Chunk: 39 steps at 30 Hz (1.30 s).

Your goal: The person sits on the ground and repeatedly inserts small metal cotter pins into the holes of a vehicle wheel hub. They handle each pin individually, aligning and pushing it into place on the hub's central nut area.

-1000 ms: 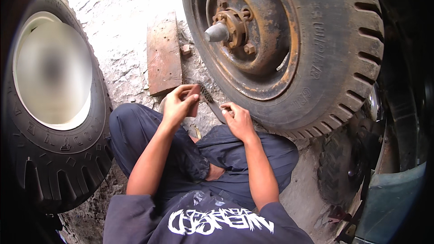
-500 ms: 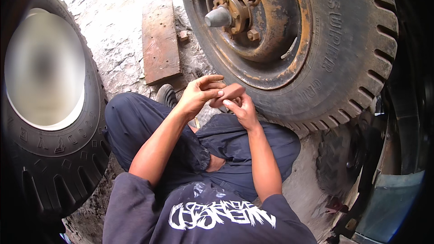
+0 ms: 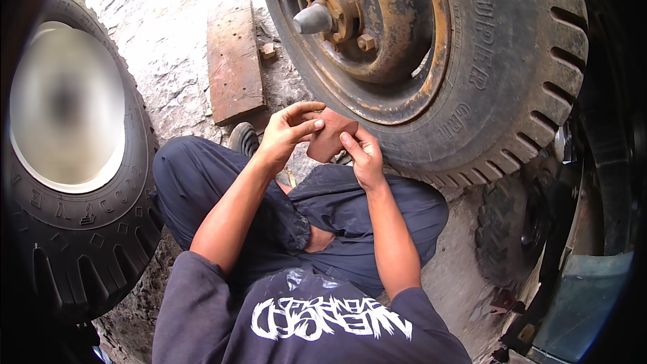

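Note:
Both my hands grip a reddish-brown piece of sheet, perhaps sandpaper (image 3: 329, 140), held in front of the large black tyre (image 3: 475, 114). My left hand (image 3: 288, 133) pinches its left side with the thumb on top; my right hand (image 3: 364, 158) pinches its right side, also thumb on top. Behind them the rusty wheel rim (image 3: 397, 74) carries a hub (image 3: 347, 13) with bolts and a grey, tapered centre piece (image 3: 313, 19). I sit cross-legged in dark trousers, with part of a shoe showing below the sheet's left.
A second upright tyre (image 3: 84, 249) with a white rim is at my left. A worn wooden board (image 3: 232, 61) lies on the rough ground beside a small block (image 3: 268, 50). At the right are a smaller tyre (image 3: 505, 222) and a teal panel (image 3: 583, 296).
My right hand has left the dark brush-like tool, which is no longer visible, and taken hold of the sheet. Both hands moved up and together, and the sheet turned flatter.

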Each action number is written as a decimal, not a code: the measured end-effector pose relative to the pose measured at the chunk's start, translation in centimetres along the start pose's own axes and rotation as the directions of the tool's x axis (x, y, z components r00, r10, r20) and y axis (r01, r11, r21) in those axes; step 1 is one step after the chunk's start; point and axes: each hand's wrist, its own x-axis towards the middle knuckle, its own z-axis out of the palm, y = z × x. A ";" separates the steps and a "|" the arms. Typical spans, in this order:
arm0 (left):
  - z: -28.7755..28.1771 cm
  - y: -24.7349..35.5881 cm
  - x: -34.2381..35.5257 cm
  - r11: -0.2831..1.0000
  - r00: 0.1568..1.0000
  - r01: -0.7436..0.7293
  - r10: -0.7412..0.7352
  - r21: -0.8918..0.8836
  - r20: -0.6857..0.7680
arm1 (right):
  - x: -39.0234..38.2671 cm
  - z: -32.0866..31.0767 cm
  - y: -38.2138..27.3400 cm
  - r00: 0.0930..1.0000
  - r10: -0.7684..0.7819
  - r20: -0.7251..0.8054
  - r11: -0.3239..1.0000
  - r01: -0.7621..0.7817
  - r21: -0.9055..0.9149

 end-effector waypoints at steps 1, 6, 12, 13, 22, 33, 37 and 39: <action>-0.1 -0.2 0.1 0.997 0.998 -0.068 0.068 0.047 -0.003 | 0.0 0.0 0.0 1.000 0.027 0.002 0.999 -0.027 0.026; 1.4 0.0 -0.5 0.849 0.963 -0.232 0.270 0.474 -0.012 | 0.1 0.0 0.0 1.000 -0.025 0.013 0.995 0.026 -0.093; 1.1 -1.6 -0.2 0.904 0.972 -0.222 0.235 0.365 0.011 | 0.4 0.5 0.6 0.998 -0.036 -0.052 0.977 0.024 -0.212; 1.1 -1.6 -0.2 0.871 0.955 -0.281 0.295 0.402 0.028 | 0.4 0.6 0.7 0.997 -0.044 -0.068 0.969 0.026 -0.245; 2.1 0.0 -1.0 0.789 0.949 -0.304 0.297 0.534 0.103 | 0.2 1.0 0.2 0.985 -0.094 -0.145 0.937 0.039 -0.347; 1.2 -0.9 -0.3 0.771 0.954 -0.277 0.291 0.573 0.069 | 0.7 1.6 0.9 0.937 -0.259 -0.235 0.880 0.129 -0.457; 1.6 -0.2 -0.7 0.767 0.973 -0.208 0.228 0.607 0.046 | 0.7 0.8 0.8 0.968 -0.190 -0.163 0.910 0.111 -0.398; 1.5 -0.5 -0.7 0.834 0.980 -0.169 0.200 0.525 -0.001 | 0.5 0.7 1.2 0.982 -0.130 -0.137 0.943 0.080 -0.324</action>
